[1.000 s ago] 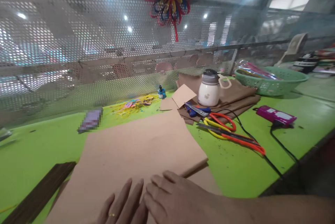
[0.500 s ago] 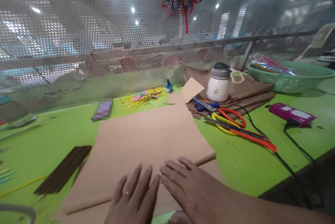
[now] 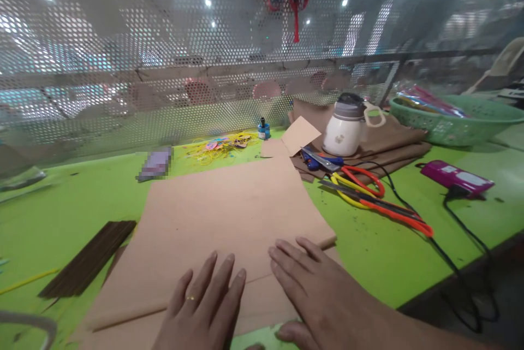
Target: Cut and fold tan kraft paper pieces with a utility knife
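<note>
Hands lie flat at the frame's bottom centre, left hand (image 3: 204, 306) and right hand (image 3: 315, 295), fingers spread, pressing the folded tan paper sheet (image 3: 221, 224) on the green table (image 3: 61, 208). Its near fold is laid over but looks only partly creased; orange-and-yellow scissors (image 3: 368, 197) at centre right lie untouched.

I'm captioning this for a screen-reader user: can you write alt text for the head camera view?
Two bare hands, the left hand and right hand, press flat on a folded tan paper sheet on a green table. Scissors, a white jug and a green basket lie behind to the right.
</note>
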Demonstrator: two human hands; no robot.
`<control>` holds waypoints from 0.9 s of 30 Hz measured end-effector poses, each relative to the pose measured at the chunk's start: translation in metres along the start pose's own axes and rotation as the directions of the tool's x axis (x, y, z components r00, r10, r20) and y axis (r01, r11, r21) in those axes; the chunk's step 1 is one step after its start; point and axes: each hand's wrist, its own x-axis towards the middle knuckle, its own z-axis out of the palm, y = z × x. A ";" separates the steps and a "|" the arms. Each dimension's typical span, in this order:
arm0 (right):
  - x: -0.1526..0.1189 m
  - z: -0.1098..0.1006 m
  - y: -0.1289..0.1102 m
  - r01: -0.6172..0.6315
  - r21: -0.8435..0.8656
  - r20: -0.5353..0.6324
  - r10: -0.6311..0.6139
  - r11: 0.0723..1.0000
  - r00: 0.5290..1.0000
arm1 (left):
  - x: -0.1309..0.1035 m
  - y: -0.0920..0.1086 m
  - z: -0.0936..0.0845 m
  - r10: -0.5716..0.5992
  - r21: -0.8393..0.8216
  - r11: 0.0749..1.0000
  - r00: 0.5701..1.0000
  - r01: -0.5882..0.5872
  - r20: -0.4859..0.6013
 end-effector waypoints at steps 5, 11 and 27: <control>-0.027 0.010 0.007 -0.147 -0.187 -0.266 0.094 0.971 0.959 | 0.002 -0.011 0.001 0.105 -0.004 0.994 0.992 -0.105 -0.072; -0.049 0.020 0.012 -0.323 -0.214 -0.422 0.211 0.922 0.882 | 0.002 -0.012 -0.002 0.130 0.018 0.991 0.990 -0.129 -0.052; -0.056 0.013 0.019 -0.377 -0.160 -0.466 0.267 0.912 0.844 | 0.014 -0.002 -0.032 0.051 -0.020 0.999 0.998 -0.051 0.023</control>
